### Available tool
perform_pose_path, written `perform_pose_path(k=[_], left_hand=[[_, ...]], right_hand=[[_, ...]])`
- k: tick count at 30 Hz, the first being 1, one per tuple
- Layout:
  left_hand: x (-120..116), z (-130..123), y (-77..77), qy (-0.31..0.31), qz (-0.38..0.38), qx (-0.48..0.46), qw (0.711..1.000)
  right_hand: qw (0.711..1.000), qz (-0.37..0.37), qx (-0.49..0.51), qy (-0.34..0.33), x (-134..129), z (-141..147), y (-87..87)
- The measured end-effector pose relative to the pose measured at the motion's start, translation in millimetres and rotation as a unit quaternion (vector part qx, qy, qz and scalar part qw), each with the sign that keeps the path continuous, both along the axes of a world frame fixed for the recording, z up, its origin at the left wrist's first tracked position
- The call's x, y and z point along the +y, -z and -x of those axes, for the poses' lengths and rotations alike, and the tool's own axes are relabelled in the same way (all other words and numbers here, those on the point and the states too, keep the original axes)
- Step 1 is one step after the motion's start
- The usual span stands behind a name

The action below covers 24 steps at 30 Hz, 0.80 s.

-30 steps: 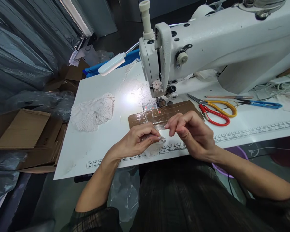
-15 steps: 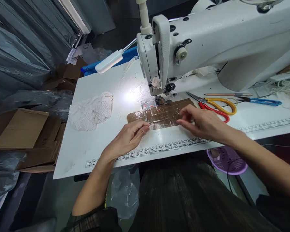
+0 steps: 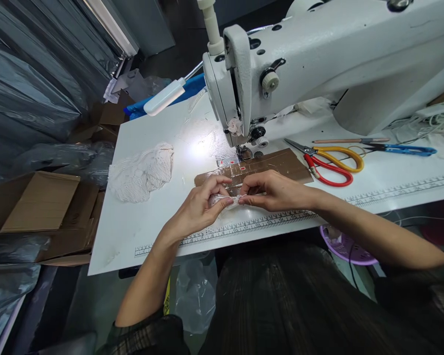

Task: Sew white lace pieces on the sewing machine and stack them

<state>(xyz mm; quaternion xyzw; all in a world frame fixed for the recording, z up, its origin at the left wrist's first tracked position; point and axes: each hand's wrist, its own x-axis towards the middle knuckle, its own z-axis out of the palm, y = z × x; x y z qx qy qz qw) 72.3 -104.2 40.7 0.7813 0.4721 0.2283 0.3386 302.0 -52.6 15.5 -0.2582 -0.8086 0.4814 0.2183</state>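
Observation:
Both hands meet at a small piece of white lace (image 3: 217, 198) in front of the sewing machine (image 3: 259, 88). My left hand (image 3: 198, 207) pinches it between thumb and fingers, with part of the lace hidden behind the fingers. From the other side, my right hand (image 3: 272, 191) pinches the lace's right end. Under and behind the fingers lies a brown taped plate (image 3: 284, 165) on the machine bed, just below the needle area. A heap of white lace (image 3: 142, 172) rests on the table to the left.
Scissors (image 3: 335, 165) with red and yellow handles lie right of the plate, near blue-handled snips (image 3: 410, 150) and a pencil (image 3: 350, 141). A lamp (image 3: 165, 97) lights the white table (image 3: 113, 236). A ruler strip (image 3: 244, 228) runs along the front edge. Cardboard boxes (image 3: 40, 202) stand left.
My right hand has moved left from over the brown plate to the lace and now pinches it beside my left hand. The camera view has shifted slightly.

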Motion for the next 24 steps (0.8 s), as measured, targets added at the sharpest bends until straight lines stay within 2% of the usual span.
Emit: perform_pose_path(k=[2,5,9,12,16,20,24], left_hand=[[2.0,-0.4,3.0,-0.025,-0.013,-0.022,0.999],[4.8,-3.7,5.0,-0.092,-0.038,-0.052,0.994],[6.7,-10.2,3.8,-0.135,-0.073,-0.058,0.986],[7.4,-14.8,3.6,-0.138,-0.08,-0.056,0.986],[9.9,-15.3,6.1,-0.122,-0.058,-0.055,0.989],[13.6,-2.1,9.2,-0.06,-0.007,-0.025,0.998],[16.7,14.7,16.2,-0.066,0.046,-0.046,0.996]], right_hand=[[0.996,0.065,0.036,0.043,-4.4,3.0,4.2],[0.971,0.158,0.12,0.131,-10.6,10.4,11.9],[0.943,0.199,0.19,0.186,-14.4,17.5,16.6],[0.937,0.193,0.207,0.207,-15.9,18.8,17.5],[0.943,0.172,0.192,0.21,-18.0,18.3,20.4],[0.945,0.19,0.165,0.209,-17.4,14.2,23.4],[0.926,0.22,0.153,0.265,-16.0,6.4,26.2]])
